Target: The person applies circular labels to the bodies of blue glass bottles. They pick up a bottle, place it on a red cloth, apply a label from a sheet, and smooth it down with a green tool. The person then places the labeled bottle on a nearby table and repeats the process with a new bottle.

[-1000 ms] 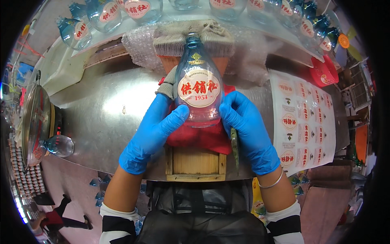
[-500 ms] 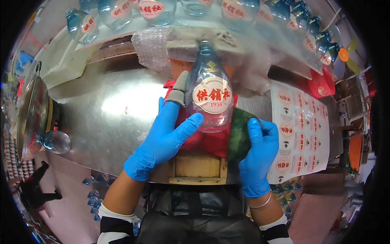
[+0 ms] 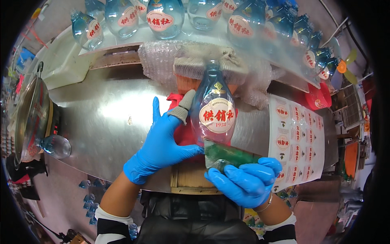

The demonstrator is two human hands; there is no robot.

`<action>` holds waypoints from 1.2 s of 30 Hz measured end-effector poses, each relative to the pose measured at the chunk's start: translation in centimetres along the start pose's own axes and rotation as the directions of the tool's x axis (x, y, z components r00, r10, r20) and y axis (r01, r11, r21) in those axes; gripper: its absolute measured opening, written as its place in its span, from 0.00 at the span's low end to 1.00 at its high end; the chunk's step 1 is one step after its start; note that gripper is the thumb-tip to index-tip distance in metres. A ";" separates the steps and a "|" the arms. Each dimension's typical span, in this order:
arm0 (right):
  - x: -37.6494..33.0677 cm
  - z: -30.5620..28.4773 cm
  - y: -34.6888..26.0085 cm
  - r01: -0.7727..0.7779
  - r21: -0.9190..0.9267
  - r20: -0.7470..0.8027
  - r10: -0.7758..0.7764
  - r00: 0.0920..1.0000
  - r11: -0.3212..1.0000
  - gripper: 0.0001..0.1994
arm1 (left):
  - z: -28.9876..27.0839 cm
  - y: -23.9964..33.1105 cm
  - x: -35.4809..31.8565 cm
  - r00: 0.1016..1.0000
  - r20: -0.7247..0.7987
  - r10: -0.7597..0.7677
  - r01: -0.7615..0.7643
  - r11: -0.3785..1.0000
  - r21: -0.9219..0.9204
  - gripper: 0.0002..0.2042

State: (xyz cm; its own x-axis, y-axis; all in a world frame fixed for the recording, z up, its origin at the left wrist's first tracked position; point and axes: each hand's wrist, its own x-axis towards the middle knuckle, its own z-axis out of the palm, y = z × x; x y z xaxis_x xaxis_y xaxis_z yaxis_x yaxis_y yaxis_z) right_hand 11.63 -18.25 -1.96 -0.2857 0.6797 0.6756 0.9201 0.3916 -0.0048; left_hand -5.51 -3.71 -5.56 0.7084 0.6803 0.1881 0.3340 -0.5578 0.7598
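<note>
Through the head camera I saw the blue glass bottle near the centre of the frame, its neck up by a grey pad, red cloth behind it. The left hand lay along its left side, fingers spread wide; I couldn't tell whether they touched the glass. At lower right of centre, the right hand's fingers gripped a flat green piece by the bottle's base. A label sheet covered the tabletop at right.

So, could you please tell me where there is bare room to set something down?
Mostly bare steel table lies between the metal pan and the left hand; a narrower patch separates the labelled bottle from the label sheet. The rear shelf is crowded with bottles.
</note>
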 end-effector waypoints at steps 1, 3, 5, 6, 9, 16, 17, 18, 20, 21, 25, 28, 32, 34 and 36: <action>0.3 0.1 0.8 0.089 0.032 0.041 -0.091 0.995 0.995 0.18 | 0.0 -0.4 0.0 1.000 0.005 0.010 -0.010 1.000 0.013 0.49; 0.8 -0.3 2.2 0.126 0.197 0.072 -0.143 0.987 0.972 0.17 | -1.2 -0.1 0.6 0.996 0.082 0.026 -0.017 0.994 -0.105 0.48; 1.2 -1.0 3.5 0.167 0.242 0.010 -0.175 0.985 0.956 0.15 | -1.8 -0.1 1.4 0.994 0.093 0.063 -0.010 0.872 -0.490 0.43; 1.9 -1.1 4.0 0.206 0.245 0.020 -0.217 0.976 0.947 0.15 | -1.9 0.2 1.9 0.992 0.109 -0.070 0.124 0.753 -0.647 0.40; 3.5 -0.9 5.4 0.274 0.273 0.101 -0.310 0.945 0.922 0.15 | -1.9 0.3 4.0 0.939 0.197 -0.280 0.313 0.467 -0.827 0.26; 3.7 1.3 7.0 0.368 0.461 0.063 -0.443 0.894 0.808 0.18 | -1.9 4.2 6.9 0.791 0.287 -0.540 0.553 0.431 -0.713 0.24; 3.6 1.5 7.0 0.373 0.467 0.064 -0.452 0.890 0.801 0.18 | -2.0 4.2 6.9 0.784 0.300 -0.543 0.561 0.413 -0.718 0.24; 3.6 1.6 7.1 0.356 0.493 0.057 -0.438 0.897 0.794 0.18 | -2.0 4.3 7.0 0.772 0.319 -0.550 0.574 0.387 -0.722 0.21; 3.7 1.7 7.3 0.322 0.545 0.045 -0.411 0.911 0.774 0.17 | -2.1 4.4 7.2 0.746 0.357 -0.563 0.599 0.331 -0.729 0.17; 4.0 1.7 7.4 0.281 0.570 0.046 -0.372 0.927 0.772 0.16 | -2.1 4.3 7.3 0.744 0.361 -0.562 0.597 0.319 -0.736 0.18; 7.4 1.1 8.1 -0.018 0.624 0.230 -0.162 0.960 0.781 0.12 | -2.2 4.0 7.4 0.744 0.381 -0.549 0.594 0.283 -0.753 0.22; 10.2 2.8 8.6 -0.256 0.641 0.205 0.160 0.966 0.724 0.11 | -2.0 3.5 7.6 0.767 0.368 -0.525 0.552 0.250 -0.795 0.24; 13.4 4.9 10.6 -0.588 0.653 0.392 0.452 0.801 0.476 0.08 | -1.4 2.8 6.8 0.814 0.343 -0.470 0.447 0.129 -0.885 0.31; 13.6 5.2 11.0 -0.511 0.740 0.350 0.398 0.848 0.437 0.08 | -1.3 2.1 5.5 0.895 0.321 -0.310 0.406 0.265 -0.875 0.31; 13.8 4.0 10.8 -0.572 0.753 0.508 0.265 0.820 0.327 0.09 | -0.7 2.1 4.0 0.922 0.221 -0.319 0.339 0.384 -0.859 0.29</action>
State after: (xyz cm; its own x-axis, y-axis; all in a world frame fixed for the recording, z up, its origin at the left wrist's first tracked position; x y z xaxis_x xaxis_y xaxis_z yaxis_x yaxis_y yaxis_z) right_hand 16.51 -2.14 4.32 -0.1264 0.9758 0.1784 0.2626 0.2063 -0.9426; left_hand -2.44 -1.85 -2.73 0.6838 0.6998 -0.2065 -0.1656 0.4245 0.8902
